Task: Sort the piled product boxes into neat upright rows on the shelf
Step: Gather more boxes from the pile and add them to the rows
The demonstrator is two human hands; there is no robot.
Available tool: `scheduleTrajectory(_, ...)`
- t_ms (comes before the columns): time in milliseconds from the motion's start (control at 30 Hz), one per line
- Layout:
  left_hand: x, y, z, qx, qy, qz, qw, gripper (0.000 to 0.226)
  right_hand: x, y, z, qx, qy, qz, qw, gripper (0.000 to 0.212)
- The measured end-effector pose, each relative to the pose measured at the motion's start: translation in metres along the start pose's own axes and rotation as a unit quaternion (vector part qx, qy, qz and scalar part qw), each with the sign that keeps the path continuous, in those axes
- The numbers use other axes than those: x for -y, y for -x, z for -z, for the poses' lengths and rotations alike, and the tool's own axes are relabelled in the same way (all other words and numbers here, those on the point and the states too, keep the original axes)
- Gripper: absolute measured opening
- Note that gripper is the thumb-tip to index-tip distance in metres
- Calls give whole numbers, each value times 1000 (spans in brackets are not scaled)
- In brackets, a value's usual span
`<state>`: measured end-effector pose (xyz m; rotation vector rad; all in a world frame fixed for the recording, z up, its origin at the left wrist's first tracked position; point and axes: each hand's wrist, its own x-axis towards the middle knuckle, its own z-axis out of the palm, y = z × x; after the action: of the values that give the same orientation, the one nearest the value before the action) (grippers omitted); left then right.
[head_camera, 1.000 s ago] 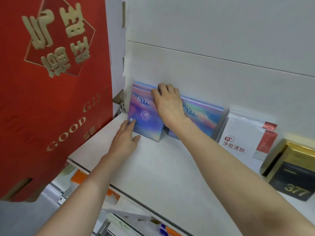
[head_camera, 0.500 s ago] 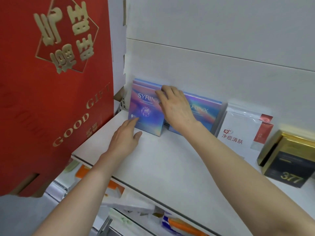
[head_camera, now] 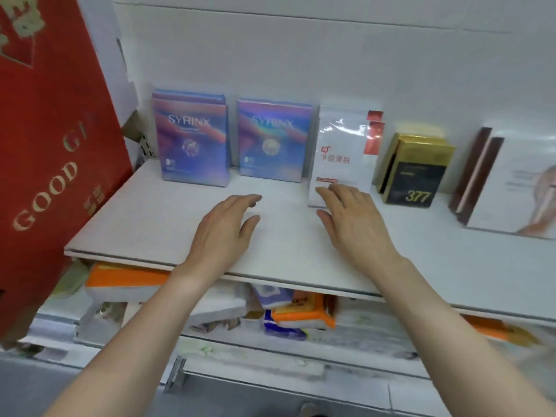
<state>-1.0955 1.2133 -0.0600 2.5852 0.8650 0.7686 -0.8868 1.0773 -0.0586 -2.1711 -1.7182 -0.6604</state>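
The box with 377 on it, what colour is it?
Black front with gold edges and gold numbers, seen in the head view.

Left SYRINX boxes: purple-blue and holographic, they stand upright at the left end of your shelf, faces toward you.
Right SYRINX boxes: same design, upright, a narrow gap to the right of the first row.
White packs: red corner tabs, upright just beside those.
377 boxes: gold and black, upright, turned slightly.
Brown-edged white boxes: upright at your far right.
Lower pile: orange, white and blue boxes lie jumbled beneath.
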Motion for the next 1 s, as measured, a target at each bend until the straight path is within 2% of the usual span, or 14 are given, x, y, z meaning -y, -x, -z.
scheduleTrajectory(167,-61,0,-32,56,19,-63,996,38,-53,83,32,31,31,-102,994,42)
scheduleTrajectory(400,-171,-13,-96,99,45,-138,984,37,-146,175,85,28,52,-227,972,41)
scheduleTrajectory(500,-229,-23,-131,114,55,-166,978,37,-203,212,108,18,70,-266,961,46)
scheduleTrajectory(700,-358,-49,-201,133,77,-227,962,38,-352,284,164,-21,134,-367,920,37)
scheduleTrajectory(800,-417,-63,-238,149,98,-252,951,39,-426,315,180,12,134,-449,884,45)
scheduleTrajectory(867,-455,-75,-262,156,90,-266,947,42,-462,324,185,47,101,-469,876,54)
scheduleTrajectory(1000,-522,-106,-311,186,78,-281,938,51,-488,321,179,185,5,-425,886,49)
